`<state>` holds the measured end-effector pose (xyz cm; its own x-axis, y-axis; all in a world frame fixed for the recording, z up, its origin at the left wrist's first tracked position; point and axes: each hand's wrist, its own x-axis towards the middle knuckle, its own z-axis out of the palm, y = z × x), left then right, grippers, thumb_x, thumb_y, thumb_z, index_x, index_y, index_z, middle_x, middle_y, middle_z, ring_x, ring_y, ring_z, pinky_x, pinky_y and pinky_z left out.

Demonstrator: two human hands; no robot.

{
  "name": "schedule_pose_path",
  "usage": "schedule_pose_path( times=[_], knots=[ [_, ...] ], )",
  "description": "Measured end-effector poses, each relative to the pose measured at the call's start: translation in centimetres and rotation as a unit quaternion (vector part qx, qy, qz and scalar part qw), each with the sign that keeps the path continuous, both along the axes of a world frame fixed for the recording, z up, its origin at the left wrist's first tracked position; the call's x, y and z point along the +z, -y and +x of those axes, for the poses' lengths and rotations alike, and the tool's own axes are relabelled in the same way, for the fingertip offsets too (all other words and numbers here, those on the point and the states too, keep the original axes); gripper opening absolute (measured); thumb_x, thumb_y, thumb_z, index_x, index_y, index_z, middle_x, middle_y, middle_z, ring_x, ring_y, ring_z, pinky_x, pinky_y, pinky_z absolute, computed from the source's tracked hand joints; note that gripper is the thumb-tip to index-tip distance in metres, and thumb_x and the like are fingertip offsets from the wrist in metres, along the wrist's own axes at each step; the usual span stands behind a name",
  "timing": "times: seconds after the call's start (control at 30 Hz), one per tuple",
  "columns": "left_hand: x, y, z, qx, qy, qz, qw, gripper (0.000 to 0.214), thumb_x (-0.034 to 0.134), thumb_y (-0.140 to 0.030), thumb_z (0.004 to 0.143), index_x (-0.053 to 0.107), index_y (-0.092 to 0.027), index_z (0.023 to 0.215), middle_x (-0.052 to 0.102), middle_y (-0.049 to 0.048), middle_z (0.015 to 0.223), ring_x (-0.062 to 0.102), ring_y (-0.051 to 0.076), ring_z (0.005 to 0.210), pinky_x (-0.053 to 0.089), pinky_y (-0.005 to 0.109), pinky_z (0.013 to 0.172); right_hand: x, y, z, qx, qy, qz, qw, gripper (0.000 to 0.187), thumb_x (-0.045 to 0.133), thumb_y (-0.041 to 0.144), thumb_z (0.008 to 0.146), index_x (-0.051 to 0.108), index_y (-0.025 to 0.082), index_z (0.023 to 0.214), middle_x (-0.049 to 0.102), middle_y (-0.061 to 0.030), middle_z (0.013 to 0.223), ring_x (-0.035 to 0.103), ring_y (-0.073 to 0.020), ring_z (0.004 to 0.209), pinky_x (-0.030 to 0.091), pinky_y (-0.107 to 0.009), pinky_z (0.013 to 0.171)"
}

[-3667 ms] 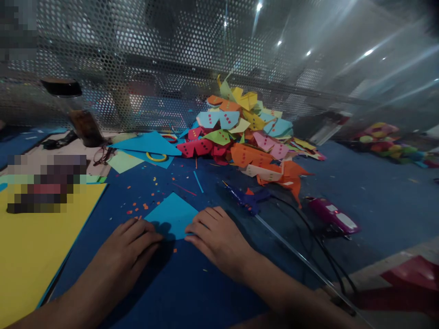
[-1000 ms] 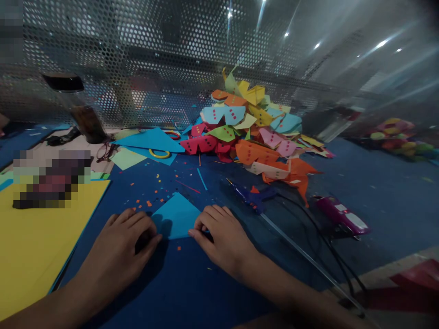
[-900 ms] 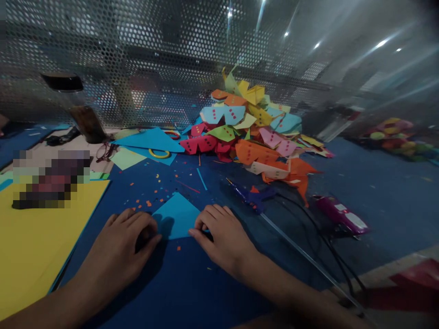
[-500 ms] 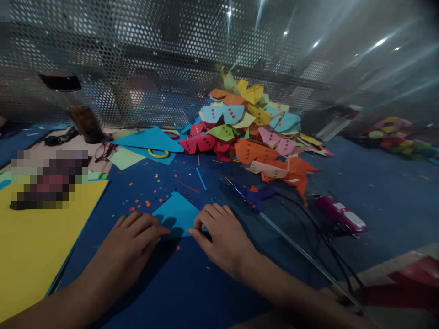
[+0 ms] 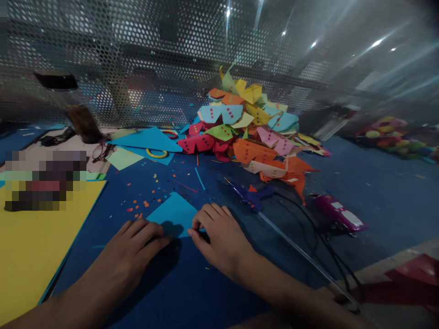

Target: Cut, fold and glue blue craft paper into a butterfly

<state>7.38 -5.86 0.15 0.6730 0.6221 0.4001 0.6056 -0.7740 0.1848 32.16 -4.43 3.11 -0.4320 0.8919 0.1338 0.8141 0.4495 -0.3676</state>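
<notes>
A folded piece of blue paper (image 5: pixel 174 211) lies on the dark blue tabletop, its peak pointing away from me. My left hand (image 5: pixel 135 249) is at its lower left edge, fingers bent together and the thumb stretched toward the middle; the fingers hide that corner. At the lower right corner, my right hand (image 5: pixel 221 237) pinches the paper between thumb and curled fingers. To the right of my right hand lies a blue glue gun (image 5: pixel 252 196) with a long clear glue stick in its back.
Small paper scraps (image 5: pixel 140 205) dot the tabletop. Behind stands a pile of folded paper shapes (image 5: pixel 236 128), with yellow-handled scissors (image 5: pixel 157 153) beside it. Yellow sheets (image 5: pixel 41 246) lie left, a dark-lidded bottle (image 5: pixel 80 114) behind them. A purple device (image 5: pixel 339 212) and black cords lie right.
My left hand has shifted slightly toward me, its fingers curling more and uncovering more of the paper's left side. My right hand stays at the right corner. The view has drifted a little.
</notes>
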Motion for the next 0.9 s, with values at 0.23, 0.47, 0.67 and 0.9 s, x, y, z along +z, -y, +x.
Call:
schedule_pose_path(
  times=[0.23, 0.47, 0.67, 0.9],
  knots=[
    [0.03, 0.50, 0.40, 0.014, -0.035, -0.003, 0.999, 0.052, 0.042, 0.001, 0.086, 0.068, -0.025, 0.122, 0.073, 0.0060, 0.107, 0.061, 0.023, 0.089, 0.046, 0.037, 0.080, -0.26, 0.18, -0.27, 0.026, -0.016, 0.022, 0.999, 0.007, 0.066, 0.017, 0.095, 0.063, 0.021, 0.090, 0.067, -0.0021, 0.097, 0.057, -0.0206, 0.092, 0.035, -0.036, 0.083],
    [0.32, 0.49, 0.88, 0.007, -0.050, 0.005, 0.999, 0.050, 0.046, -0.001, 0.085, 0.064, -0.025, 0.126, 0.072, 0.0042, 0.107, 0.061, 0.024, 0.089, 0.041, 0.041, 0.082, -0.38, 0.42, -0.52, 0.053, -0.038, 0.039, 0.997, 0.005, 0.067, 0.017, 0.095, 0.065, 0.021, 0.094, 0.067, -0.0025, 0.100, 0.057, -0.0213, 0.095, 0.035, -0.036, 0.085],
    [0.64, 0.57, 1.00, 0.004, -0.058, 0.012, 0.998, 0.053, 0.046, 0.001, 0.084, 0.062, -0.024, 0.128, 0.072, 0.0031, 0.106, 0.060, 0.024, 0.088, 0.038, 0.042, 0.084, -0.34, 0.27, -0.52, 0.054, -0.021, 0.037, 0.998, 0.004, 0.066, 0.019, 0.095, 0.064, 0.022, 0.093, 0.067, -0.0022, 0.099, 0.056, -0.0214, 0.095, 0.034, -0.036, 0.084],
    [0.69, 0.54, 1.00, 0.003, -0.052, 0.025, 0.998, 0.050, 0.046, 0.002, 0.084, 0.064, -0.023, 0.122, 0.072, 0.0038, 0.106, 0.058, 0.024, 0.088, 0.035, 0.041, 0.084, -0.18, 0.35, -0.54, 0.038, -0.014, 0.035, 0.999, 0.008, 0.065, 0.015, 0.093, 0.063, 0.021, 0.089, 0.066, -0.0014, 0.094, 0.055, -0.0201, 0.091, 0.033, -0.035, 0.081]
  ],
)
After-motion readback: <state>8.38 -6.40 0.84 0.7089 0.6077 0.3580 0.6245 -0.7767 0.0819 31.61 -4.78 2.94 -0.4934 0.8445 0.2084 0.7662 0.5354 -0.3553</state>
